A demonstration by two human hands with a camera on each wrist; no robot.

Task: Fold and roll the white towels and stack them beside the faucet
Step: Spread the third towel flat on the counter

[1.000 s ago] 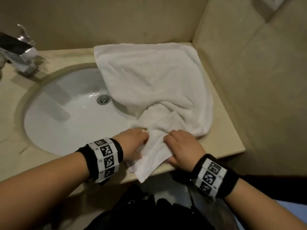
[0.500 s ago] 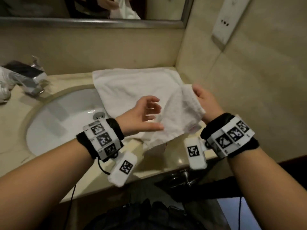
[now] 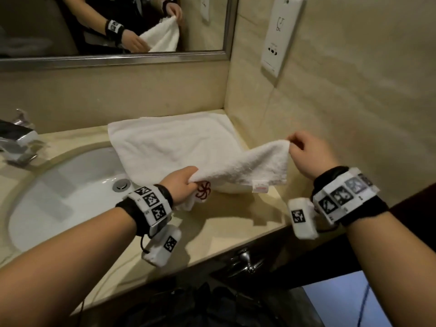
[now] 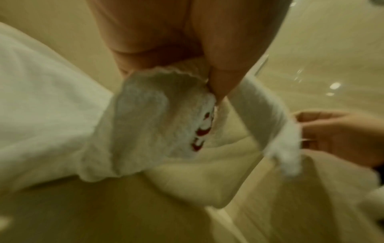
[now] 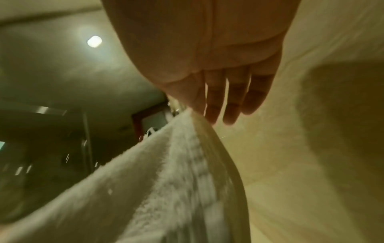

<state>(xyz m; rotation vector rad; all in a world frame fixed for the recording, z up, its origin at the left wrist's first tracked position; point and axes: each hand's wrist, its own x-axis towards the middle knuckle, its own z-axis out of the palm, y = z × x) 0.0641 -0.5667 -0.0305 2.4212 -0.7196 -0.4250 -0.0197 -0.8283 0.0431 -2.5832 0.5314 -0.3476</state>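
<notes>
1. Up it comes! The small white towel, bunched at the counter's front edge a second ago, now stretches mid-frame between both hands.
2. Left hand clutches one corner; right hand pinches the other. It looks ready for the first fold.
3. Fluffy terry, with a red embroidered emblem. The larger towel lies flat behind it, and the chrome faucet gleams far left.

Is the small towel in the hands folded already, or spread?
Spread: the small towel hangs stretched between left hand and right hand, each pinching one corner.
</notes>
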